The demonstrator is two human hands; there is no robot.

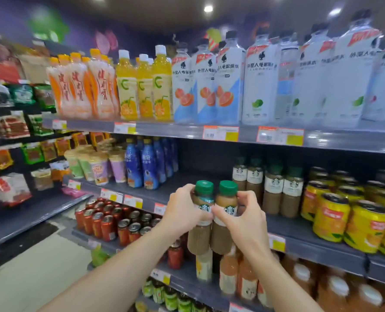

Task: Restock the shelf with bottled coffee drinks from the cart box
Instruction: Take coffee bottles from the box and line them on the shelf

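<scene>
Store aisle, grey metal shelving packed with drinks; the middle shelf [187, 183] has a bare stretch between the blue bottles [149, 167] and a block of green-capped coffee bottles already stocked [274, 190]

Left hand [182, 210] is wrapped around the left coffee bottle [201, 219] at the shoulder and label, thumb toward the camera. Right hand [243, 219] grips the right coffee bottle [225, 219] the same way, fingers curled round its far side. Both hands closed on a bottle each, and the bottles are pressed side by side, upright, caps up. Thumbs nearly meet at the labels. Both are in the air in front of the shelf edge, not yet set down. Forearms reach up and forward from the bottom of frame, converging, wrists roughly level. Cart box not in view

Risks, as I read it:
- grip is high on each bottle, lower half hangs free, so a bump on the shelf lip could swing a base out and loosen the hold
- two bottles carried as a pair: if one hand shifts, they can slide against each other and one drops onto the red cans [110, 224] or the bottles on the lower shelves
- sliding in next to the stocked row, right-hand knuckles could knock the nearest standing bottle, then the yellow cans [331, 217] beyond

Frame is motion-blurred at the edges, so the depth of the gap is unclear
</scene>
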